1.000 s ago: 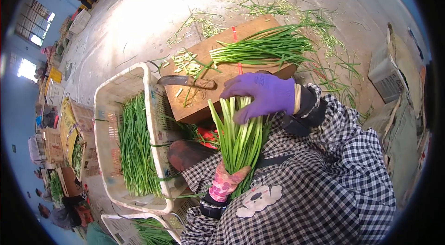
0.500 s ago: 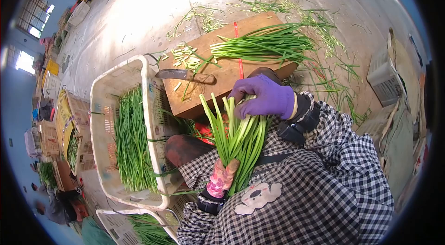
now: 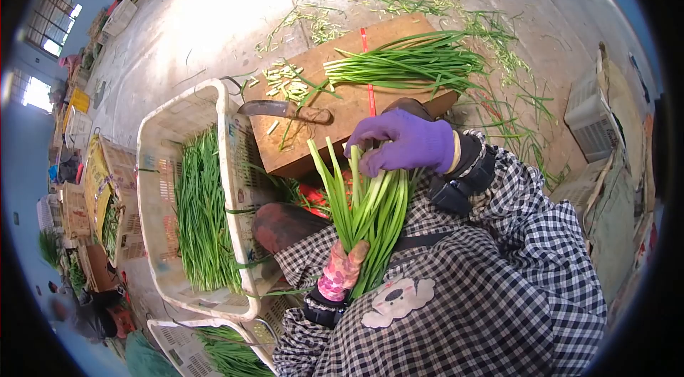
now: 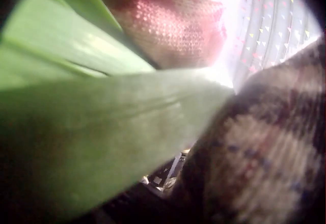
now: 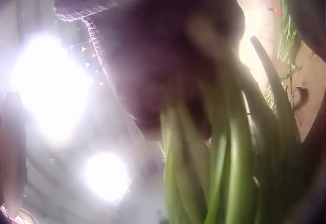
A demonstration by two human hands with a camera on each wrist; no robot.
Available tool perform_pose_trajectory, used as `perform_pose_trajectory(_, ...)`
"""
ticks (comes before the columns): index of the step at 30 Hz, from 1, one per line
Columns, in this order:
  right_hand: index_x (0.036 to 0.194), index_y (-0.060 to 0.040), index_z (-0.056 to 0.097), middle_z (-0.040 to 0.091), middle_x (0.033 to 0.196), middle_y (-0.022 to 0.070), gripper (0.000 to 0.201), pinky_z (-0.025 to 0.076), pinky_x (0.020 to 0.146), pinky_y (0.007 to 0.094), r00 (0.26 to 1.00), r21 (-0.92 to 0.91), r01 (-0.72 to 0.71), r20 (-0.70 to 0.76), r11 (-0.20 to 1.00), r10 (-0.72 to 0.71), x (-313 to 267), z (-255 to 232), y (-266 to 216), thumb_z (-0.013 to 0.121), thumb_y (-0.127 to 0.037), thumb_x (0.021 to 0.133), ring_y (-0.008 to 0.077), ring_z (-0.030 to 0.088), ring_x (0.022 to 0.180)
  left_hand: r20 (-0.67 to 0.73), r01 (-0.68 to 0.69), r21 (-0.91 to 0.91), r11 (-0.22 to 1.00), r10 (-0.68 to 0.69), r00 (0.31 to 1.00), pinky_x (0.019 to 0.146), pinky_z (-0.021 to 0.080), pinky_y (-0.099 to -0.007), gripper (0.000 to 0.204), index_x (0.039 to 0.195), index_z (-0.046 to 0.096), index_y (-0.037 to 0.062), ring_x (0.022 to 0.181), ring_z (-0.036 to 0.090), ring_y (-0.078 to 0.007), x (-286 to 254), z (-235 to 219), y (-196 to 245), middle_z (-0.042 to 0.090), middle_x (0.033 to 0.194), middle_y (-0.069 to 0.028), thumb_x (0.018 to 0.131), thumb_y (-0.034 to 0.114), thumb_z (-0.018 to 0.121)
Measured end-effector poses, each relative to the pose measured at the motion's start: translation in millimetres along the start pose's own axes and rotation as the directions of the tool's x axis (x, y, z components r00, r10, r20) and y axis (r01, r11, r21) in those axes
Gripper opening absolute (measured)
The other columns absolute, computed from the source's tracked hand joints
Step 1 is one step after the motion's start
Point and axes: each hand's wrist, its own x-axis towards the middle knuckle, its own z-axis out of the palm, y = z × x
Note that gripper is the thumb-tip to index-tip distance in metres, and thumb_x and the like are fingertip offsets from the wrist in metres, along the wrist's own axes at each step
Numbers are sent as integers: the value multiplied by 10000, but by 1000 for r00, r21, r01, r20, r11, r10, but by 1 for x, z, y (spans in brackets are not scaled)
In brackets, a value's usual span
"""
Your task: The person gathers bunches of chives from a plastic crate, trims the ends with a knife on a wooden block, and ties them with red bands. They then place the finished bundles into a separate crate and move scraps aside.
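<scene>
A loose bunch of garlic chives [image 3: 370,209] stands upright over the person's lap, pale cut ends up. Low on the bunch, the left hand [image 3: 340,274] grips it in a pink floral glove. The right hand [image 3: 406,140], gloved in purple, curls its fingers about the stalk ends at the top right. In the right wrist view, stalks [image 5: 237,152] run up into that glove. Wide green leaves [image 4: 102,127] cross the left wrist view below the pink glove [image 4: 168,25]. Two or three stalks at the left of the bunch lean apart from the others.
Beyond the hands, a wooden block [image 3: 299,145] bears a second chive bunch [image 3: 406,60], a knife [image 3: 285,111] and cut stalk pieces [image 3: 285,81]. A white crate [image 3: 235,234] of chives stands at the left, another crate [image 3: 171,345] below it. Trimmings [image 3: 491,31] litter the floor.
The right hand's fingers, stretched across the top of the bunch earlier, are now curled at the stalk ends. Several left-side stalks have spread apart. The left hand has turned slightly, still gripping low.
</scene>
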Motion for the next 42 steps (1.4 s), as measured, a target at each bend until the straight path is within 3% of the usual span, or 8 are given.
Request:
perform_pose_trajectory(5,840,-102,621,583,736,77,213,450,581,346,851,-712,230,-184,663,-493,-2,1,3,654,-135,632,253,567,643,-43,-38,-52,998,36,998,759,465,-268,299,1163,460,28,876,546,-145,3,-5,-8,548,1033,-62,879,122,449)
perform_pose_trajectory(13,997,-55,581,635,881,91,250,474,689,245,309,-578,-287,-811,764,-497,-145,-165,22,512,15,767,141,605,766,-107,60,-70,996,-68,992,763,476,-288,377,1184,450,33,882,566,-171,-1,-14,-10,557,1045,-76,876,248,488)
perform_pose_trajectory(18,1100,-59,550,574,1066,171,489,422,871,381,86,-224,-903,-931,-368,356,-283,-202,38,644,-294,682,333,545,991,-29,55,-330,943,-68,997,773,497,-321,514,1226,406,32,910,575,-202,4,-17,-18,550,1088,-98,836,338,541)
perform_pose_trajectory(24,1174,-70,503,462,1244,138,628,336,969,389,963,-764,-36,-199,645,-182,-122,-48,12,693,-369,655,297,406,1176,68,103,-278,955,-87,994,765,496,-320,516,1199,433,23,905,580,-207,5,-17,-17,562,1073,-106,772,251,613)
perform_pose_trajectory(30,1040,-85,585,587,1038,99,463,421,849,416,867,-728,474,285,496,-410,-82,7,89,679,-292,636,285,543,982,11,54,-192,980,-53,999,701,487,-296,410,1083,519,13,799,590,-177,5,-23,-15,609,954,-83,713,149,631)
perform_pose_trajectory(34,842,-97,647,608,716,93,150,472,626,380,900,-804,-226,-388,550,-197,-136,-70,51,613,-154,707,262,588,661,62,5,-470,882,28,998,532,480,-271,473,1060,510,-23,636,583,-198,-12,-30,-26,612,856,-146,680,229,639)
perform_pose_trajectory(38,1067,-116,598,629,962,113,464,457,791,378,181,-700,-581,-609,-416,773,-188,-115,39,592,-420,717,276,584,925,153,70,-503,861,9,988,494,475,-277,555,1092,478,-52,597,576,-210,-8,-29,-25,609,867,-177,656,246,649)
perform_pose_trajectory(42,1199,-60,486,529,1152,155,553,387,913,342,891,-258,-396,-341,882,300,-137,-36,8,653,-324,742,253,507,1060,252,227,-450,864,-122,960,528,498,-260,613,1148,439,-50,631,592,-217,0,-12,-6,604,898,-183,666,249,672)
